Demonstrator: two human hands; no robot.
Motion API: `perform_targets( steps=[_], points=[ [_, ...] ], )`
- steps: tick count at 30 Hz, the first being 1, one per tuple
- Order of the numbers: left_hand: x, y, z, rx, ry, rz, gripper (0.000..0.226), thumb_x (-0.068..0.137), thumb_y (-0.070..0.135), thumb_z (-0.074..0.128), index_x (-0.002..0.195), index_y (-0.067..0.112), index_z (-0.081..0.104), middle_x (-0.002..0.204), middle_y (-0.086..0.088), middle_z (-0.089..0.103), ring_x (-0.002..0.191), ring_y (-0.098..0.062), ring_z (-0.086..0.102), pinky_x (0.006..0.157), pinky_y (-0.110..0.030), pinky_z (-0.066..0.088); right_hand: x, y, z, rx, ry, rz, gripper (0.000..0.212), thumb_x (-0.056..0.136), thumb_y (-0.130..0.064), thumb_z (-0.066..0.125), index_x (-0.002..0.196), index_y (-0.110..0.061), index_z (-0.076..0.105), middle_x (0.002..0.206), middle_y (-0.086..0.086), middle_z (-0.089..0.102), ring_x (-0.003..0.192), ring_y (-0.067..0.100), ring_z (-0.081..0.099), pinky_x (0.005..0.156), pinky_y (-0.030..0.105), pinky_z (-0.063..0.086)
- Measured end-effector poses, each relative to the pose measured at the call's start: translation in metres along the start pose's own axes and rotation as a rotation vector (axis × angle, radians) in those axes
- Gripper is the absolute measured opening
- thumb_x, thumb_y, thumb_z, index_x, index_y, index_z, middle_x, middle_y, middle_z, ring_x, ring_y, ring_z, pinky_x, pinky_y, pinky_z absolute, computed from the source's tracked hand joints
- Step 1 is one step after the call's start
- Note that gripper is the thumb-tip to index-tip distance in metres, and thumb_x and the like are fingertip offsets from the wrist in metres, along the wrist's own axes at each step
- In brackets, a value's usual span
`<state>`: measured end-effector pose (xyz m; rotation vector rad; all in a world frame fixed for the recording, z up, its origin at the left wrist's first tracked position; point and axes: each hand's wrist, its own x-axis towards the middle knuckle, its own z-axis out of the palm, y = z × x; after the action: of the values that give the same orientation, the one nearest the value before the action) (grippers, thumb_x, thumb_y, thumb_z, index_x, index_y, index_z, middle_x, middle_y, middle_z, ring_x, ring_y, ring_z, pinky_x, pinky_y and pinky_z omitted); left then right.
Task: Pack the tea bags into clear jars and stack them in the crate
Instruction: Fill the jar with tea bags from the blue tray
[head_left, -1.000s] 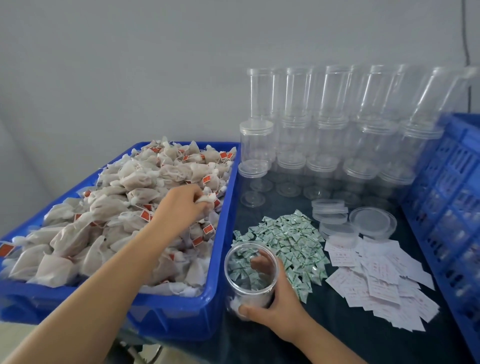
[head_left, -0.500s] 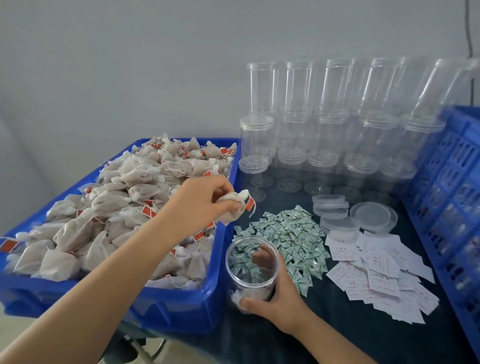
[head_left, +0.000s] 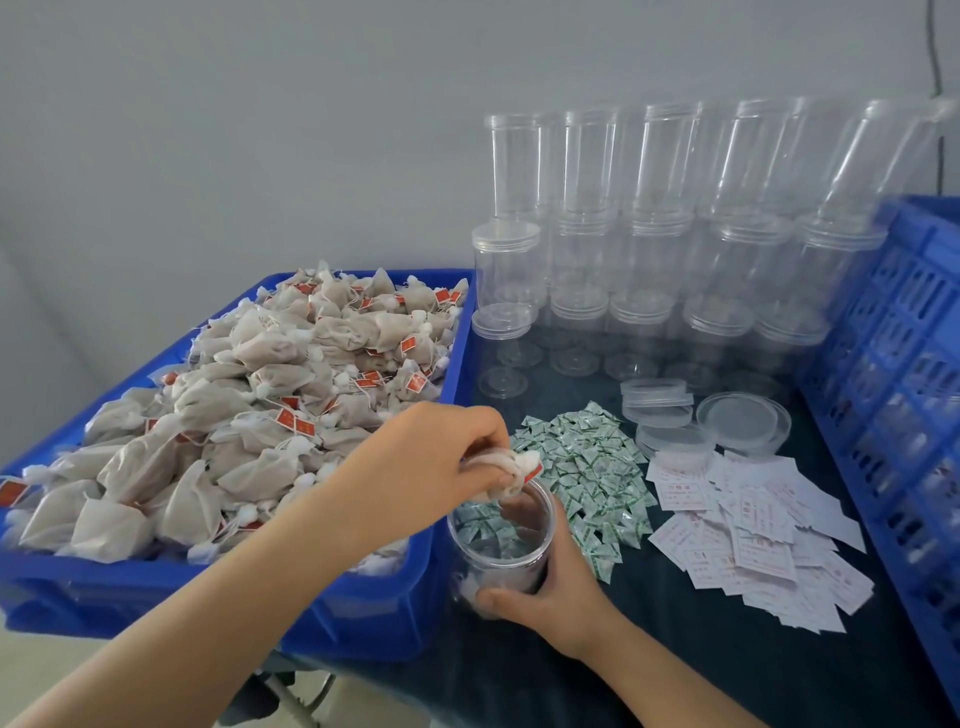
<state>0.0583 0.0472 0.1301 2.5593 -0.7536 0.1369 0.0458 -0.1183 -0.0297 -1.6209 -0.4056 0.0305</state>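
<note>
Dropping a tea bag into the jar

Your left hand is pinching a tea bag just above the open jar, which your right hand is gripping at the table's 6 o'clock. The blue crate is standing at 3 o'clock.

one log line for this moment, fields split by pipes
left hand holds tea bag over clear jar mouth | right hand grips jar on table | bag not yet released

Print on the paper slips is illegible.
</note>
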Motion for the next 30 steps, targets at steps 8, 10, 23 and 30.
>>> perform_targets(
  steps=[8,10,23,30],
  points=[
    [0.000,0.005,0.015,0.131,-0.085,-0.011,0.008,0.087,0.032,0.064,0.087,0.024,0.062,0.078,0.011,0.064,0.070,-0.006,0.056,0.068,-0.028,0.047,-0.001,-0.004,0.001,0.056,-0.022,-0.009,0.072,0.068,-0.036,0.090,0.123,-0.055,0.046,0.122,-0.016,0.064,0.112,0.007,0.064,0.086,0.015,0.051],
    [-0.001,0.005,0.019,0.191,-0.096,-0.023,0.009,0.088,0.032,0.062,0.087,0.024,0.060,0.080,0.009,0.062,0.072,-0.008,0.055,0.070,-0.031,0.047,-0.001,-0.003,0.000,0.049,-0.023,-0.012,0.071,0.069,-0.035,0.090,0.122,-0.054,0.046,0.123,-0.016,0.064,0.112,0.006,0.063,0.086,0.014,0.050],
    [0.014,0.024,0.028,0.729,-0.322,0.078,0.016,0.092,0.003,0.050,0.095,0.018,0.049,0.085,0.001,0.044,0.075,-0.023,0.049,0.060,-0.032,0.038,-0.001,0.003,0.000,0.094,-0.024,0.008,0.091,0.068,-0.009,0.087,0.137,-0.040,0.035,0.125,-0.017,0.062,0.117,0.008,0.062,0.088,0.018,0.051],
    [0.025,0.029,0.036,0.655,-0.415,0.034,0.018,0.095,0.009,0.048,0.086,0.019,0.036,0.077,0.001,0.038,0.076,-0.022,0.043,0.058,-0.029,0.031,0.000,0.001,0.000,0.098,-0.010,-0.014,0.091,0.066,-0.022,0.087,0.137,-0.045,0.035,0.130,-0.019,0.059,0.122,0.005,0.057,0.093,0.016,0.047]
  ],
)
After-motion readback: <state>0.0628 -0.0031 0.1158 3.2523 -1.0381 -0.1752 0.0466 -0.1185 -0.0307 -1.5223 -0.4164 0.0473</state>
